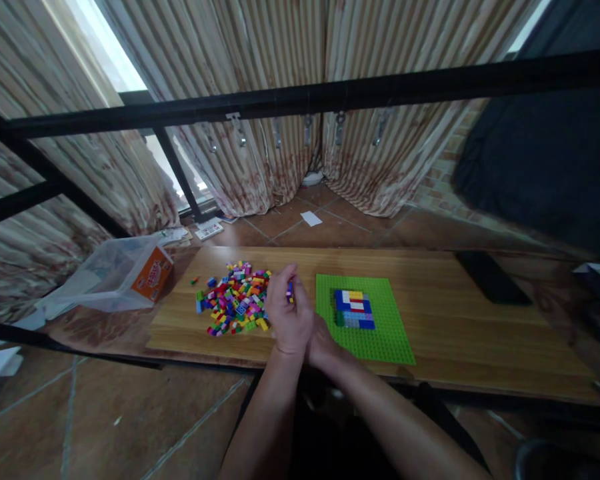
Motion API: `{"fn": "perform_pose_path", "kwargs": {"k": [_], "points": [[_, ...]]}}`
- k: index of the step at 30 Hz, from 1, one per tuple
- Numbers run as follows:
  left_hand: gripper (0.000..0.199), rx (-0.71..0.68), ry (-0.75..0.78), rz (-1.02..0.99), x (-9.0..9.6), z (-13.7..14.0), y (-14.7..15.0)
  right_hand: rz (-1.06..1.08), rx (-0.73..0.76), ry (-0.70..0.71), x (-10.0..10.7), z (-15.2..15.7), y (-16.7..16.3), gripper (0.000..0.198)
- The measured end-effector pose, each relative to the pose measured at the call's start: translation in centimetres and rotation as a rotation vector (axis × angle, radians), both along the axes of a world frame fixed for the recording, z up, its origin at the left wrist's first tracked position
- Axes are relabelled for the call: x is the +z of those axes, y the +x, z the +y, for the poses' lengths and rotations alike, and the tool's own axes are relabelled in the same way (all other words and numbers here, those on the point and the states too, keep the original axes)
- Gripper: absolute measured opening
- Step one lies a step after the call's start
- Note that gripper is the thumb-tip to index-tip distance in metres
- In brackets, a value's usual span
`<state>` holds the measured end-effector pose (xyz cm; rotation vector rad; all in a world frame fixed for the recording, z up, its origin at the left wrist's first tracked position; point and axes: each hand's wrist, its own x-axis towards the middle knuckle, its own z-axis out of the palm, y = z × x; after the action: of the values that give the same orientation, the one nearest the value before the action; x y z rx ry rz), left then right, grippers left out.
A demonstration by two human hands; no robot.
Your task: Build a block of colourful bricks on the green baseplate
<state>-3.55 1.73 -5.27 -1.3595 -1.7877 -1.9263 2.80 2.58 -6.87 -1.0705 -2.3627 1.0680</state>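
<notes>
My left hand (pixel 287 317) is over the middle of the wooden board with its fingers curled. Small blue and yellow toy bricks (pixel 291 291) show between the fingers, partly covered. My right hand (pixel 320 341) meets it from behind and below, and its fingers are hidden by the left hand. Left of the hands spreads a loose pile of colourful toy bricks (pixel 237 300). A green baseplate (pixel 387 320) lies close by on the right. On it sits a low block of joined bricks (pixel 354 310), mostly blue, with white, yellow, red and grey ones.
The wooden board (pixel 460 333) carries the bricks and the baseplate. A clear plastic bin (pixel 113 267) with an orange label lies at the left end. A dark flat object (pixel 493 277) rests at the far right. A black metal rail (pixel 290 100) crosses in front of striped curtains.
</notes>
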Motion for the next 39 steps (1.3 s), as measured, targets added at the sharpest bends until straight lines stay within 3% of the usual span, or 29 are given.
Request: {"fn": "perform_pose_path", "kwargs": {"k": [10,20,27,31,35,39], "points": [[0.022,0.03,0.012,-0.112,-0.5,0.5,-1.4,-0.243,0.016,0.155,-0.6,-0.7,-2.3,0.027],[0.02,0.023,0.011,-0.126,-0.3,0.5,-1.2,-0.225,0.013,0.126,-0.8,-0.3,-1.9,0.025],[0.021,0.032,-0.022,-0.169,-0.3,0.7,-0.9,-0.074,-0.014,0.221,1.0,0.1,1.5,0.027],[0.023,-0.093,-0.203,-0.172,-1.0,1.2,-0.6,-0.11,-0.175,0.273,1.6,2.7,5.4,0.028],[0.021,-0.243,-0.455,-0.085,-1.9,1.8,0.0,-0.216,-0.365,0.235,1.5,5.7,9.6,0.024],[0.022,-0.326,-0.675,0.004,-2.3,2.2,1.1,-0.32,-0.405,0.191,1.0,6.9,12.1,0.022]]}}
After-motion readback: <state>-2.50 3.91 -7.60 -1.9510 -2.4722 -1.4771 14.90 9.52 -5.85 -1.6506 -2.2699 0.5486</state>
